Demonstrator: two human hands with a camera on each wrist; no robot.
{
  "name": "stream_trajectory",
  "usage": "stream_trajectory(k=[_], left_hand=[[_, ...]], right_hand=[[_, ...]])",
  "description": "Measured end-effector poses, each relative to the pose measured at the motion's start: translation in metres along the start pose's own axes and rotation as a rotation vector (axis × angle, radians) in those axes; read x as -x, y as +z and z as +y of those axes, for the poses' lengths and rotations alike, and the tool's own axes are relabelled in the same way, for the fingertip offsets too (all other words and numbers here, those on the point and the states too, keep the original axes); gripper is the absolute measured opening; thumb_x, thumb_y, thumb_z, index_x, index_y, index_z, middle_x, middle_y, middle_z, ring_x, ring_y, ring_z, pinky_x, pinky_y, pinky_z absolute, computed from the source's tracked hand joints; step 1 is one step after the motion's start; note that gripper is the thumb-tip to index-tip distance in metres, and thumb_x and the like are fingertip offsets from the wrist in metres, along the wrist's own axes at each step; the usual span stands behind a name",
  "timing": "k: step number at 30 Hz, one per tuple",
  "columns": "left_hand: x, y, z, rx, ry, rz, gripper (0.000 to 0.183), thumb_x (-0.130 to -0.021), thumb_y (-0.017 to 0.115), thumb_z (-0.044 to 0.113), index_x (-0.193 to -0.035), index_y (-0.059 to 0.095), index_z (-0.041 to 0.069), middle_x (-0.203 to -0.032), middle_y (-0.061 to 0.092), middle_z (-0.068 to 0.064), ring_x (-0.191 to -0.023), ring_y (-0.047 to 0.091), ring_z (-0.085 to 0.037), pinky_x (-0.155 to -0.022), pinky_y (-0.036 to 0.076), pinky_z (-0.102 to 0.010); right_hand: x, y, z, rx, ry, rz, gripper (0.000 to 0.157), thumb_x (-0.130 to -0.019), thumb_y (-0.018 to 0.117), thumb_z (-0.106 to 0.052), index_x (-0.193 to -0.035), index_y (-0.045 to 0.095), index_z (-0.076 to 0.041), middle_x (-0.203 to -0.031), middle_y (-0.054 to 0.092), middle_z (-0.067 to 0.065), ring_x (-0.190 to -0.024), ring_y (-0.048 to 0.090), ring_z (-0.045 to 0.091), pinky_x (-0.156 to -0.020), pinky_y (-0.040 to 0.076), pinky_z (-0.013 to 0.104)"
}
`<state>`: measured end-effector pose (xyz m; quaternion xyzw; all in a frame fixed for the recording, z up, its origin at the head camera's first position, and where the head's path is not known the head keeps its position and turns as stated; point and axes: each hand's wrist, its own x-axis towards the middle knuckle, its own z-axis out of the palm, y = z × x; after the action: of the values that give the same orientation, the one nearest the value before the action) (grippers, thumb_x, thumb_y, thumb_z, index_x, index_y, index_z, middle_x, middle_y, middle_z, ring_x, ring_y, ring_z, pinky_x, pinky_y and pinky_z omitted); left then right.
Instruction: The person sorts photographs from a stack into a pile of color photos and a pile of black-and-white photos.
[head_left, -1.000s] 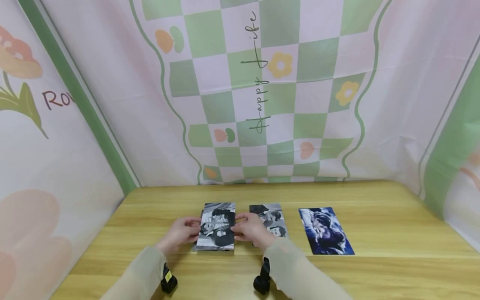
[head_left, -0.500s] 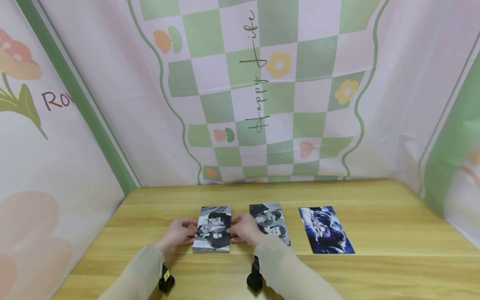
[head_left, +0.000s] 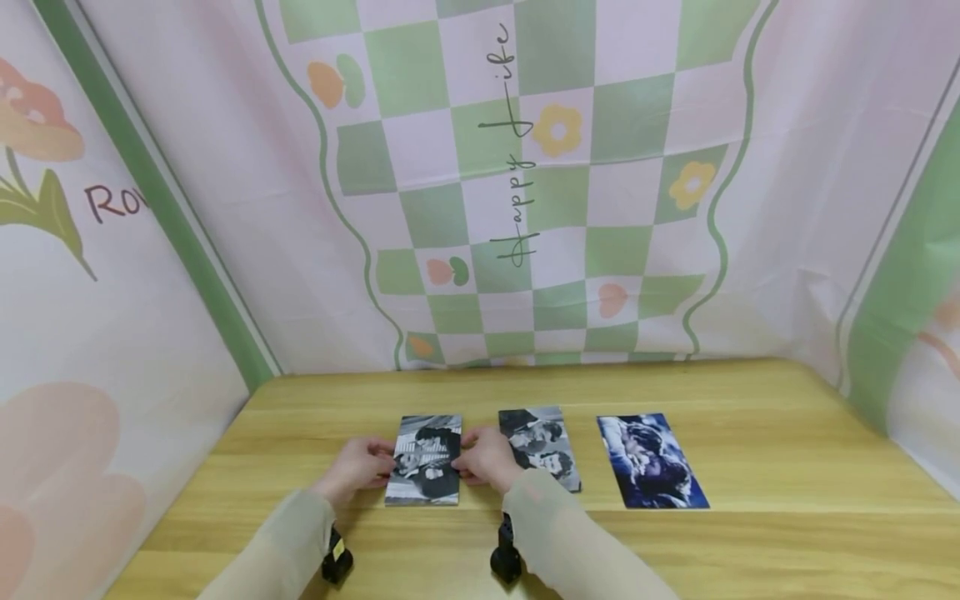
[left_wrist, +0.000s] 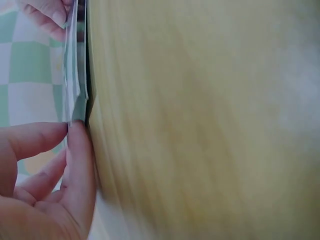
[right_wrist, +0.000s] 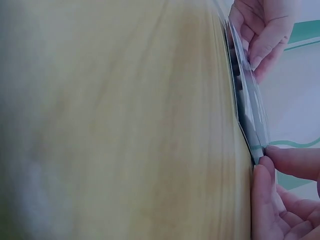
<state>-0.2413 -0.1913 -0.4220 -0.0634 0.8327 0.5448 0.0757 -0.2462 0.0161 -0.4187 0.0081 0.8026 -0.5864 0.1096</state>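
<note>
A black-and-white photo card point(head_left: 424, 460) lies near the middle of the table, its long side running away from me. My left hand point(head_left: 358, 467) pinches its left edge between thumb and fingers. At the opposite edge my right hand point(head_left: 487, 460) pinches it the same way. Several thin layers show along the card edges point(left_wrist: 76, 60) in the left wrist view, slightly fanned apart. The right wrist view shows the same layered edges point(right_wrist: 250, 107) just above the wood. My right forearm and hand partly cover a second black-and-white photo card point(head_left: 543, 442).
A blue-toned photo card point(head_left: 652, 461) lies apart on the right. All rest on a wooden table point(head_left: 787, 467). Behind it hangs a checked, printed cloth point(head_left: 495, 317), with more cloth point(head_left: 150, 350) at the left side.
Both hands have moved the top black-and-white photo card slightly left and toward me, over the cards beneath, whose edges no longer stick out in the head view. In the last half second little has moved.
</note>
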Motion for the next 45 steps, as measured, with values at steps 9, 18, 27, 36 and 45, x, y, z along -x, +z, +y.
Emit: stream_trajectory(k=[9, 18, 27, 36, 45], left_hand=[[0.002, 0.000, 0.006, -0.058, 0.002, 0.015, 0.027, -0.080, 0.059, -0.008, -0.106, 0.062, -0.013, -0.092, 0.066, -0.014, -0.078, 0.062, -0.017, -0.070, 0.060, -0.037], [0.003, 0.001, 0.007, -0.063, 0.001, 0.012, 0.024, -0.079, 0.059, -0.008, -0.102, 0.063, -0.014, -0.087, 0.067, -0.012, -0.072, 0.060, -0.015, -0.067, 0.060, -0.035], [0.006, -0.001, 0.009, -0.067, -0.002, 0.021, 0.019, -0.081, 0.061, -0.004, -0.098, 0.065, -0.012, -0.087, 0.068, -0.011, -0.072, 0.061, -0.014, -0.066, 0.060, -0.034], [0.008, -0.006, 0.015, -0.065, 0.010, -0.002, 0.027, -0.085, 0.060, 0.000, -0.108, 0.061, -0.013, -0.097, 0.066, -0.019, -0.082, 0.063, -0.022, -0.074, 0.060, -0.039], [0.005, -0.006, 0.023, -0.052, 0.001, -0.023, 0.030, -0.088, 0.059, 0.003, -0.114, 0.060, -0.010, -0.104, 0.066, -0.020, -0.088, 0.066, -0.025, -0.078, 0.059, -0.038]], right_hand=[[0.002, -0.002, -0.002, 0.026, -0.018, -0.013, 0.033, -0.078, 0.069, 0.007, -0.108, 0.056, 0.010, -0.084, 0.063, 0.017, -0.063, 0.062, 0.019, -0.056, 0.059, 0.034], [0.004, -0.001, -0.003, 0.023, 0.000, -0.016, 0.037, -0.080, 0.068, 0.004, -0.115, 0.056, 0.010, -0.088, 0.064, 0.016, -0.065, 0.061, 0.019, -0.056, 0.059, 0.033], [0.004, -0.002, -0.002, 0.019, 0.010, -0.007, 0.035, -0.081, 0.068, 0.003, -0.114, 0.056, 0.007, -0.084, 0.065, 0.014, -0.063, 0.060, 0.017, -0.054, 0.057, 0.031], [0.006, -0.008, -0.004, -0.028, -0.007, -0.031, 0.040, -0.082, 0.067, 0.002, -0.118, 0.054, 0.009, -0.077, 0.065, 0.012, -0.061, 0.060, 0.015, -0.055, 0.059, 0.032], [0.008, -0.021, -0.011, -0.071, -0.010, -0.046, 0.044, -0.084, 0.066, -0.003, -0.125, 0.051, 0.007, -0.087, 0.064, 0.014, -0.072, 0.063, 0.019, -0.062, 0.060, 0.032]])
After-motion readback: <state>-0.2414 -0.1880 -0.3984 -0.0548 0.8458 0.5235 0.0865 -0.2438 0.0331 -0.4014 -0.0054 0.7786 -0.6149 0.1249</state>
